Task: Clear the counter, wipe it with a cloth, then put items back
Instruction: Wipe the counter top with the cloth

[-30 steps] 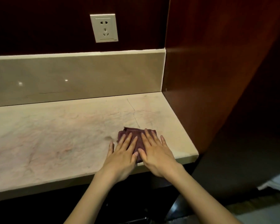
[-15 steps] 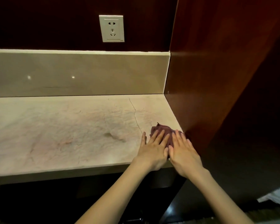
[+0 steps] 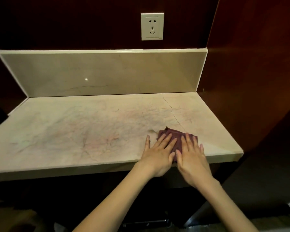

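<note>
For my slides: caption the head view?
Both hands, left hand and right hand, press a cloth flat on the counter.

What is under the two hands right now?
A folded purple cloth lies flat on the counter, pressed by the left hand and right hand. Its far edge shows; the part beneath the palms is covered.

Cloth (image 3: 176, 135) under both hands: soft woven fabric, matt. Counter (image 3: 90, 131) beneath: polished veined stone, cracked ahead of the hands. Backsplash (image 3: 99, 74) beyond: glossy stone. Right-side panel (image 3: 241, 72): satin wood. Socket (image 3: 152, 26): smooth plastic.
</note>
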A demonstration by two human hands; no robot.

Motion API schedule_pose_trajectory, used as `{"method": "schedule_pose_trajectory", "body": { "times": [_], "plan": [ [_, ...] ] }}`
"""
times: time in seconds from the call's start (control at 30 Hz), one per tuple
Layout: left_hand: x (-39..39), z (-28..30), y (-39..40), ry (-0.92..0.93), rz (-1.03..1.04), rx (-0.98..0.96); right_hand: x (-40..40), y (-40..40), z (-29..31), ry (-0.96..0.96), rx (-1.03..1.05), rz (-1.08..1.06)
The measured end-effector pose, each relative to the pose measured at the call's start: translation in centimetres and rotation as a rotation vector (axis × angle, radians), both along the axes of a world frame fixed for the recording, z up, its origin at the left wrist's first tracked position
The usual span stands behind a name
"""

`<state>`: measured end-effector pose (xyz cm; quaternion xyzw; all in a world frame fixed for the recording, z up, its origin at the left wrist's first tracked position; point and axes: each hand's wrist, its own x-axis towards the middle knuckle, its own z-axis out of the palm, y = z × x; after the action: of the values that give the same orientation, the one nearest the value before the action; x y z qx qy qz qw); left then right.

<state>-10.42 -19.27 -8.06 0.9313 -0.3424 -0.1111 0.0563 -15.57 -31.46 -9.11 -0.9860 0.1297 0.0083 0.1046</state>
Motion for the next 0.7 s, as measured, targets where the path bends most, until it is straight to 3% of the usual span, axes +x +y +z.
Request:
{"method": "schedule_pose_trajectory", "body": {
  "times": [0.43, 0.7],
  "plan": [
    [-1.1, -0.1, 17.8, -0.033, 0.281, 0.032, 2.4, 16.7, -1.2, -0.178, 0.022, 0.314],
    [-1.2, -0.6, 18.5, -0.077, 0.324, 0.023, 2.6, 17.2, -0.6, -0.083, -0.020, 0.345]
  ]
}}
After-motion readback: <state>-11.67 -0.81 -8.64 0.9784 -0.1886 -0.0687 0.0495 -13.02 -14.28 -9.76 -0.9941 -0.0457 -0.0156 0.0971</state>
